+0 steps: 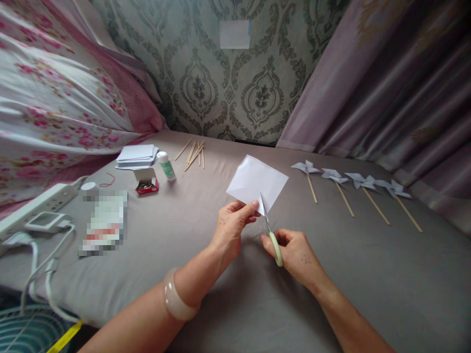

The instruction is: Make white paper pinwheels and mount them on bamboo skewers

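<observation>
Between the thumb and fingers of my left hand [232, 223] is a square sheet of white paper [257, 179], held up at a tilt above the grey cloth. My right hand [294, 252] grips a pair of scissors [275, 249] by its pale green handles. The metal blades lie at the paper's lower corner, just right of my left thumb, and one blade shows over the sheet. Faint crease lines cross the paper. My left fingertips behind the sheet are partly hidden.
Several paper pinwheels on sticks [341, 189] lie in a row at right. Behind my left hand are loose wooden sticks [193, 154], a glue stick [167, 166], a small red box [147, 186] and stacked paper [136, 156]. A power strip [40, 206] with cables edges the left.
</observation>
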Motion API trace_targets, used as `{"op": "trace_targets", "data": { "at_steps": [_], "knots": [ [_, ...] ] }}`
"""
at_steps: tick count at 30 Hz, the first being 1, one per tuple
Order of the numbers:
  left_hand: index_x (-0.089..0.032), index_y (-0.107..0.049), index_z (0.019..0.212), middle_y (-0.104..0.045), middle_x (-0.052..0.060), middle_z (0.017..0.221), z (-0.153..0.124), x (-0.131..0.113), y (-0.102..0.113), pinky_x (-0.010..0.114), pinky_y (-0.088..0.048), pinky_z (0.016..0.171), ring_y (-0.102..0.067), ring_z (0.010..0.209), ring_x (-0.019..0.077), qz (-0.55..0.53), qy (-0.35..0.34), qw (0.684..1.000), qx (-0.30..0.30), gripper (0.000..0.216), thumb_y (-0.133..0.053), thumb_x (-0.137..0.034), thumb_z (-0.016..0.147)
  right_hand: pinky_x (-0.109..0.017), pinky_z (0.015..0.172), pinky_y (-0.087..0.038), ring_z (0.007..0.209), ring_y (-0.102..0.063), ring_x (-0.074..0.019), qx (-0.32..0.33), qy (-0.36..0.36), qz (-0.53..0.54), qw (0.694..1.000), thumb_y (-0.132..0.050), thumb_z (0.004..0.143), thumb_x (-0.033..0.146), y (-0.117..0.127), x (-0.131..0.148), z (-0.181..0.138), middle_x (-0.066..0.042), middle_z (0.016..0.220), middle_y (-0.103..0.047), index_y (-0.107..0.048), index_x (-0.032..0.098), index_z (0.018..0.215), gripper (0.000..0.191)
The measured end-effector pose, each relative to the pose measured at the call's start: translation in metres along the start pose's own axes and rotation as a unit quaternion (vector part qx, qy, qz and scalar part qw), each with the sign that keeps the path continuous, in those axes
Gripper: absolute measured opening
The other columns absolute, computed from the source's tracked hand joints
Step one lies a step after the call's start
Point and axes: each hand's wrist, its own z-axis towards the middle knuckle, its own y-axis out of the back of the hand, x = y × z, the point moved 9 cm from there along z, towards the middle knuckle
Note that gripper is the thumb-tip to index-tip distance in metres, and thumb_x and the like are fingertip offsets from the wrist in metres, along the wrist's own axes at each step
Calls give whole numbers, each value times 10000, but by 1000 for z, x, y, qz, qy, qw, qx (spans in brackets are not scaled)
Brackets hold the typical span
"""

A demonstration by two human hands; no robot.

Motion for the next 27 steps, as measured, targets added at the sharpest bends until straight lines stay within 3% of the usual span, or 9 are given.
{"op": "trace_targets", "data": {
  "at_steps": [9, 14, 21, 23, 27],
  "knots": [
    [-135, -634, 555, -629, 34, 599, 0, -1, -1, 251, -425, 623, -557, 581, 109, 1, -1, 1000, 4, 249, -814, -308, 567, -236, 449, -242, 483, -313, -80, -8, 9, -5, 1000, -650, 644, 462, 1, 2, 0, 52, 478, -380, -462, 191, 481, 369],
    [-143, -652, 595, -624, 18, 617, -1, -3, -2, 239, -408, 616, -547, 589, 102, -3, -8, 1000, 9, 214, -804, -291, 570, -239, 471, -294, 489, -370, -91, -4, 2, -8, 1000, -658, 651, 449, -1, 0, 0, 41, 488, -445, -511, 179, 517, 336],
    [-174, -566, 533, -557, -33, 561, 11, -9, 11, 219, -364, 570, -479, 538, 77, -24, -33, 999, -25, 238, -780, -275, 549, -243, 553, -404, 593, -547, -138, 106, 25, -6, 994, -649, 679, 354, -13, 5, -1, -7, 642, -638, -646, 154, 769, 219],
    [-177, -600, 586, -608, -19, 612, 14, -11, 16, 219, -371, 572, -505, 560, 88, -36, -32, 998, -38, 199, -770, -265, 532, -242, 502, -369, 528, -504, -126, 69, 2, 23, 997, -658, 658, 385, -2, 0, 3, 13, 579, -593, -635, 157, 766, 253],
    [-179, -637, 655, -656, 2, 655, 17, -9, 18, 243, -419, 600, -538, 572, 114, -50, -9, 998, -33, 164, -722, -228, 524, -251, 508, -359, 514, -454, -115, -84, 5, 137, 987, -646, 695, 537, 35, -6, 12, 34, 544, -517, -594, 169, 720, 373]
  ]
}}
